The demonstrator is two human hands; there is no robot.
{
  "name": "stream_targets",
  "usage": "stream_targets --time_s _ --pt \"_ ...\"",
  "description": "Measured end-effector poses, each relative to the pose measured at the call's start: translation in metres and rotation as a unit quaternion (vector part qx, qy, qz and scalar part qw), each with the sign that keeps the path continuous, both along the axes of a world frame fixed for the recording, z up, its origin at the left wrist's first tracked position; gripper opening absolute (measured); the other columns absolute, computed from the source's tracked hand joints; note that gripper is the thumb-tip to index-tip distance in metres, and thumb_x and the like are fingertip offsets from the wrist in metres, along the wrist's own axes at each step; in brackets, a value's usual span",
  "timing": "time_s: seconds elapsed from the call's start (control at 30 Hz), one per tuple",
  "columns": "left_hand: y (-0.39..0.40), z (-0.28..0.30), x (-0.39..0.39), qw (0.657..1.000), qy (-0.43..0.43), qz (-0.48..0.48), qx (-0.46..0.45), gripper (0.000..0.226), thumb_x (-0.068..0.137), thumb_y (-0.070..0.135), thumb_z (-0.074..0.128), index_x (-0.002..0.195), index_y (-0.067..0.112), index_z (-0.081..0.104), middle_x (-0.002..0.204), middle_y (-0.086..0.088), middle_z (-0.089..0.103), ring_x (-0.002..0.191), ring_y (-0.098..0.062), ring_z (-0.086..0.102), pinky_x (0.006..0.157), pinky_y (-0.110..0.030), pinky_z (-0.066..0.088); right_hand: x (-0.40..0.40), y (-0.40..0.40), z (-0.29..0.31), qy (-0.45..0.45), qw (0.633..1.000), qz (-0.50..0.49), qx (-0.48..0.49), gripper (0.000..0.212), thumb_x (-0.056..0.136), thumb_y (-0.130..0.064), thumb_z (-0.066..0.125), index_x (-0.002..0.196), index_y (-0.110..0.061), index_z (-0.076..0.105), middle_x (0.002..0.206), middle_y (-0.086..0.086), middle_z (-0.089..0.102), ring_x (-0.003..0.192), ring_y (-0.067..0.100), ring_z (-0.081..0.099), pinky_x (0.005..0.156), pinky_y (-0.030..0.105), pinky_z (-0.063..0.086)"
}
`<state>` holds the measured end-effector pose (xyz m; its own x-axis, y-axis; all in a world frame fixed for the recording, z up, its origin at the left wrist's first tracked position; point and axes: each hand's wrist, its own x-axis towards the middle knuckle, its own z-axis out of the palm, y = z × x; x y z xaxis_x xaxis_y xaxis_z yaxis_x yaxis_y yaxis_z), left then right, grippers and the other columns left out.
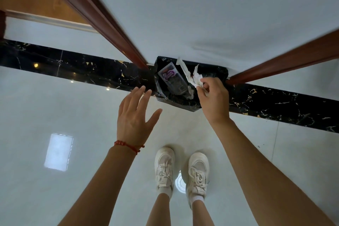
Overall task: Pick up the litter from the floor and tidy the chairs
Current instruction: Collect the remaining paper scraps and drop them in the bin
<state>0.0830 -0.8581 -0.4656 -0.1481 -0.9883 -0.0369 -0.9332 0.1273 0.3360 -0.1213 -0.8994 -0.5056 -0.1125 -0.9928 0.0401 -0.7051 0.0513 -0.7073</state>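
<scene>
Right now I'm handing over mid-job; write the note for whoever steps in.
Left hand: open, empty, fingers spread, reaching toward the near edge of the bin bag.
Right hand: pinching a crumpled white wrapper over the bag's mouth; not yet dropped.
Inside the bag: a clear plastic package with a purple label, plus more white paper.
The bag stands on the dark marble strip by the wall.
Left: let go of the wrapper. No chairs or other floor litter in view, so check both.

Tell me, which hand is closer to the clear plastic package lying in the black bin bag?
Right. The right hand pinches crumpled white paper over the black bin bag, just beside the clear plastic package. The left hand hovers open, outside the bag's left edge.
</scene>
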Motion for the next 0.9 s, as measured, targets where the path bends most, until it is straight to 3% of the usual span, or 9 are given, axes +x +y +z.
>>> stream_targets --time_s 0.07,0.13,0.23,0.33,0.63,0.9 --pt "0.000 -0.004 0.004 1.000 -0.003 -0.004 0.003 0.054 0.084 0.041 0.048 0.115 -0.001 0.059 0.119 -0.023 0.059 0.110 -0.041 0.055 0.089 -0.053 0.042 0.007 -0.009 -0.012 0.005 1.000 -0.007 0.023 0.017 0.075 0.002 0.070 0.090 0.004 0.060 0.081 0.019 0.057 0.065 0.024 0.053 0.058 0.032 0.048" --pt "0.000 -0.009 0.007 1.000 -0.009 -0.010 0.011 0.054 0.084 0.042 0.047 0.116 -0.001 0.059 0.119 -0.023 0.059 0.110 -0.041 0.055 0.089 -0.053 0.042 0.010 -0.014 -0.024 0.028 0.997 -0.029 0.063 0.026 0.077 -0.008 0.071 0.098 0.003 0.060 0.096 0.021 0.056 0.082 0.031 0.057 0.065 0.033 0.047" --pt "-0.001 -0.014 0.008 1.000 -0.012 -0.015 0.024 0.055 0.084 0.042 0.046 0.116 -0.001 0.059 0.119 -0.023 0.059 0.111 -0.041 0.055 0.090 -0.053 0.042 0.012 -0.015 -0.033 0.096 0.987 -0.036 0.128 0.045 0.081 -0.026 0.069 0.114 0.001 0.055 0.125 0.022 0.048 0.114 0.035 0.044 0.086 0.041 0.043" --pt "0.001 -0.012 0.007 0.999 -0.019 -0.010 0.043 0.056 0.084 0.043 0.044 0.116 0.000 0.059 0.119 -0.023 0.059 0.111 -0.041 0.055 0.090 -0.052 0.041 0.012 -0.006 -0.023 0.111 0.985 -0.019 0.128 0.053 0.084 -0.032 0.064 0.123 0.001 0.050 0.137 0.022 0.042 0.126 0.036 0.036 0.095 0.046 0.037" --pt "0.012 0.051 -0.005 0.995 -0.057 -0.032 0.072 0.057 0.083 0.044 0.049 0.120 0.002 0.057 0.126 -0.022 0.055 0.116 -0.041 0.051 0.095 -0.052 0.032 -0.015 0.043 0.073 0.178 0.980 0.033 0.086 0.061 0.086 -0.047 0.041 0.126 -0.001 0.048 0.133 0.021 0.048 0.124 0.036 0.042 0.095 0.048 0.039" --pt "0.034 0.168 -0.016 0.991 -0.091 -0.062 0.077 0.066 0.092 0.053 0.025 0.121 0.002 0.055 0.125 -0.022 0.056 0.115 -0.040 0.052 0.095 -0.053 0.026 -0.048 0.096 0.188 0.219 0.968 0.056 0.106 0.062 0.087 -0.048 0.038 0.126 -0.002 0.049 0.133 0.020 0.049 0.123 0.034 0.045 0.096 0.046 0.039"
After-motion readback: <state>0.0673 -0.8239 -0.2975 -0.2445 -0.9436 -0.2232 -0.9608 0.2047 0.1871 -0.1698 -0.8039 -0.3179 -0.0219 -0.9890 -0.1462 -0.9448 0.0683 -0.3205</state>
